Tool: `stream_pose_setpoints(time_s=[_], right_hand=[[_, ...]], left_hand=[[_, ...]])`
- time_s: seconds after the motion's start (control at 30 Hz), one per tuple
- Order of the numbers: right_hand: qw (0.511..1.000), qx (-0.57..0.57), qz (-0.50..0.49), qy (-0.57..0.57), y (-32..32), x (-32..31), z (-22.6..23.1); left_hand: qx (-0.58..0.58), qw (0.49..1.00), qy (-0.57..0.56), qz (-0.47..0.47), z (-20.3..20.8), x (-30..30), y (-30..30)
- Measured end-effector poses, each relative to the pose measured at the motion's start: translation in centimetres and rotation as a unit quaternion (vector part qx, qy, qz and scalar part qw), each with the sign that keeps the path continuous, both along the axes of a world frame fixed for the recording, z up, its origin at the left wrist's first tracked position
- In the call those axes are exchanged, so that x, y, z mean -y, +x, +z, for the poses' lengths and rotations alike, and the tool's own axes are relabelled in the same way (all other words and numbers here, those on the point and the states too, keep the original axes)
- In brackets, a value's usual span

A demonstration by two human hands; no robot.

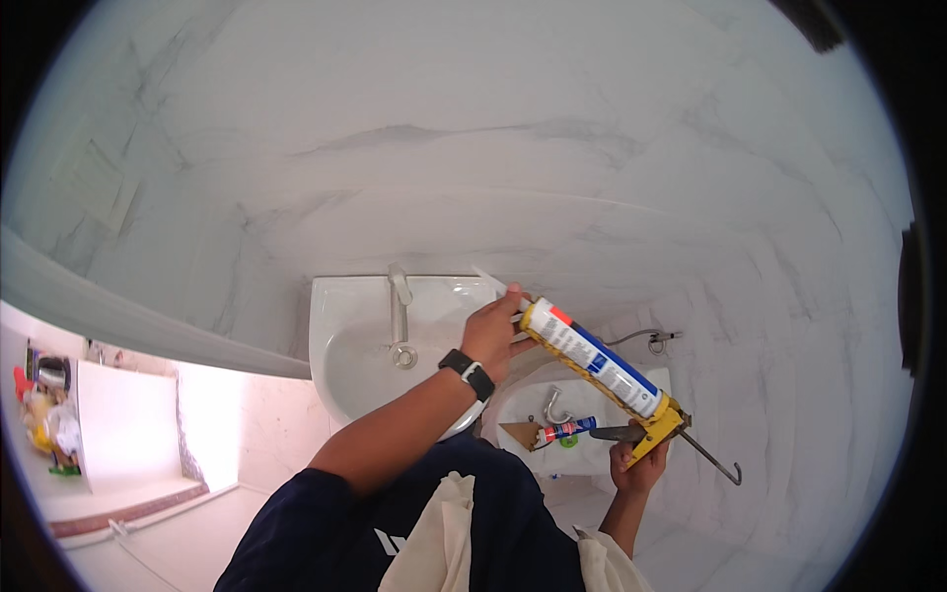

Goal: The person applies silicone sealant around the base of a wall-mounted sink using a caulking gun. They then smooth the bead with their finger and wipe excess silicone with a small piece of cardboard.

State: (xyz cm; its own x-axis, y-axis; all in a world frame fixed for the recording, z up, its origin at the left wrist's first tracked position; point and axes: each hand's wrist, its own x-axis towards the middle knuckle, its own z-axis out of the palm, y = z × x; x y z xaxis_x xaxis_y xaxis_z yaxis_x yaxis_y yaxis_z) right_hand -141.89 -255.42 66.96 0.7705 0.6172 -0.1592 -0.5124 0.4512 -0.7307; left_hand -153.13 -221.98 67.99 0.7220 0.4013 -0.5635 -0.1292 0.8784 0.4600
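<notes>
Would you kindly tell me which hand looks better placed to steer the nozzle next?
Probably the left hand: its fingers are at the base of the nozzle. The right hand grips the handle at the opposite end.

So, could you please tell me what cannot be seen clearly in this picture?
All in the head view:
Left hand: its own back hides the exact grip near the nozzle.
Sink: part of its rim is behind the left forearm.
Tube: its small print is too tiny.
Objects at far left: too small and blurred to identify.
Pale cloth: cut off by the lower edge.
</notes>
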Motion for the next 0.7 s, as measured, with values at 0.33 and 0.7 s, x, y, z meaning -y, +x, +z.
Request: stream_pose_setpoints(time_s=[0.33,0.7], right_hand=[[0.994,0.074,0.060,-0.058,2.7,1.2,1.2],[0.847,0.312,0.223,-0.367,7.8,-1.2,8.7]], left_hand=[[0.021,0.997,-0.024,0.072,0.1,2.1,-0.7],[0.062,0.974,-0.117,0.183,-2.9,4.3,1.1]])
